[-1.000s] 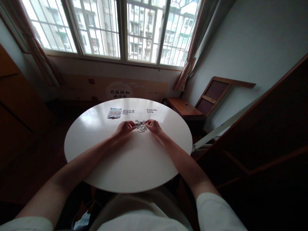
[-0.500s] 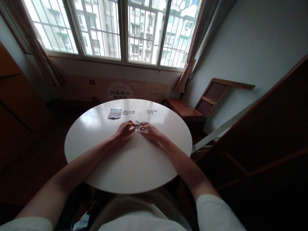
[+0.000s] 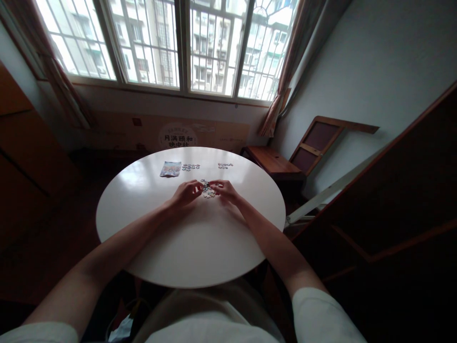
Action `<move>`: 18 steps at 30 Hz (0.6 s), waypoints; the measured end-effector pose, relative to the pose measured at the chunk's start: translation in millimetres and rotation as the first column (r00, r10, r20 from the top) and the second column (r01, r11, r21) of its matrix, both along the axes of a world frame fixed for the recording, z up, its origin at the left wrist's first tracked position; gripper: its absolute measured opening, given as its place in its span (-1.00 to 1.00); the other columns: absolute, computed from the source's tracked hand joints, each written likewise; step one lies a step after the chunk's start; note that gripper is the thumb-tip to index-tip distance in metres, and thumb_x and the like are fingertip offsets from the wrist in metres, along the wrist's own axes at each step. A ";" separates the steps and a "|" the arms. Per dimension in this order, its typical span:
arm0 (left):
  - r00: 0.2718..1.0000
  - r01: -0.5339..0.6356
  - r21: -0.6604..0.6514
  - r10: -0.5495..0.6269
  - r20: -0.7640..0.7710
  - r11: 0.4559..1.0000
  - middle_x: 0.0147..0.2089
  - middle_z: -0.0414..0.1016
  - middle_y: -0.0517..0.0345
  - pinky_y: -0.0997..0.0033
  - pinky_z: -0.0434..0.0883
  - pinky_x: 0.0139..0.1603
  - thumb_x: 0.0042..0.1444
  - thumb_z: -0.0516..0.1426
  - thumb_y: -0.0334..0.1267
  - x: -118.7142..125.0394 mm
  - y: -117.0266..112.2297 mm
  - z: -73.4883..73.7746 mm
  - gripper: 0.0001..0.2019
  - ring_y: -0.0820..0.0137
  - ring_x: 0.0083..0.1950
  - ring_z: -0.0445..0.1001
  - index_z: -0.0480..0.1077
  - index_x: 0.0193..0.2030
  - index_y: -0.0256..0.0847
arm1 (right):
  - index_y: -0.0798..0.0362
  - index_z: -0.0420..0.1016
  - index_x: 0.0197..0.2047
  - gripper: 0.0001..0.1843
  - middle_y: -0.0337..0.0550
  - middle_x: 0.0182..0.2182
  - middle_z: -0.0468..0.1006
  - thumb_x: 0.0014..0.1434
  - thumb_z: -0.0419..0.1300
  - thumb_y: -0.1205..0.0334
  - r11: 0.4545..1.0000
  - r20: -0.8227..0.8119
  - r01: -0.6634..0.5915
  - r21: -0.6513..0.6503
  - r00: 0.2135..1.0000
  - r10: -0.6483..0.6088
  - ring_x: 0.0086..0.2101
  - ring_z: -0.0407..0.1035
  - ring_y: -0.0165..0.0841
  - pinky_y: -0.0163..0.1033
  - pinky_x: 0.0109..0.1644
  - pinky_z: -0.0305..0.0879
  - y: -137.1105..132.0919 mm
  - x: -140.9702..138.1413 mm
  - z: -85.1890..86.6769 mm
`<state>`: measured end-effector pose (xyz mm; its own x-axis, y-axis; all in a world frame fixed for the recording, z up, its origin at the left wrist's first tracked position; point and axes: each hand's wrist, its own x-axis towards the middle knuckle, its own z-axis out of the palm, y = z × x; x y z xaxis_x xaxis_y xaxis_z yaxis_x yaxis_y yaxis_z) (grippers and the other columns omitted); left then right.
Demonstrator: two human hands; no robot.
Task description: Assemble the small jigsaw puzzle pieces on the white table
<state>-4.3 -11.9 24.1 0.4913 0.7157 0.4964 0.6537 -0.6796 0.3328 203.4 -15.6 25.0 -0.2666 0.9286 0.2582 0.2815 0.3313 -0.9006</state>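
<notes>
A small heap of jigsaw puzzle pieces (image 3: 208, 194) lies on the round white table (image 3: 193, 247), between my two hands. On the heap's left side is my left hand (image 3: 187, 192), its fingers curled and the thumb and fingertips pinched together at the pieces. Whatever sits in that pinch is too small to make out. My right hand (image 3: 224, 189) is over the heap's right side, thumb and forefinger closed on a dark puzzle piece (image 3: 208, 184). Part of the heap is hidden behind the fingers.
Farther back, sorted puzzle pieces (image 3: 191, 167) lie in rows beside a picture sheet (image 3: 170, 169). Another small group of puzzle pieces (image 3: 224, 166) is at the back right. A wooden bench (image 3: 273, 160) stands beyond the table, below the barred window (image 3: 214, 52).
My right hand has lifted slightly and shifted away from the near side of the heap, uncovering more pieces. My left hand has moved slightly right, toward the heap.
</notes>
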 end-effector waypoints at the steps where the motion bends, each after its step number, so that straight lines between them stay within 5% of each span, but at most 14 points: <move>1: 1.000 -0.005 -0.014 0.005 0.009 1.000 -0.29 0.51 0.19 0.51 0.30 -0.36 0.13 0.05 -0.15 0.4 -1.3 1.2 -0.76 0.49 -0.43 0.43 0.46 -0.15 -0.15 | 0.13 0.53 -0.08 -0.61 -0.04 -0.23 0.55 0.06 0.22 0.11 0.999 -0.067 -0.020 -0.049 0.998 0.017 -0.48 0.33 -0.49 -0.33 -0.39 0.31 -2.1 -0.6 2.6; 6: 0.997 -0.077 -0.013 0.077 -0.008 0.997 -0.33 0.53 0.19 0.51 0.28 -0.38 0.12 0.05 0.03 3.2 -8.6 8.4 -0.64 0.46 -0.44 0.44 0.46 -0.10 -0.13 | 0.16 0.53 -0.08 -0.56 -0.05 -0.23 0.56 -0.02 0.29 0.09 0.967 -0.215 -0.166 -0.194 0.969 0.123 -0.46 0.33 -0.52 -0.37 -0.37 0.31 -12.2 -3.3 10.8; 18: 0.991 -0.120 0.019 0.121 -0.058 0.993 -0.36 0.52 0.14 0.49 0.23 -0.38 0.12 0.02 0.11 4.5 -14.7 10.6 -0.59 0.42 -0.42 0.43 0.52 -0.30 -0.15 | 0.17 0.51 -0.05 -0.54 -0.03 -0.24 0.56 -0.01 0.30 0.12 0.950 -0.190 -0.243 -0.196 0.960 0.206 -0.45 0.38 -0.49 -0.36 -0.36 0.31 -14.7 -3.7 11.0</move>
<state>0.2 -26.6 34.8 0.4308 0.7640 0.4803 0.7492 -0.5995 0.2816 199.7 -30.2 36.1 -0.4450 0.8879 0.1169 0.0635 0.1615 -0.9848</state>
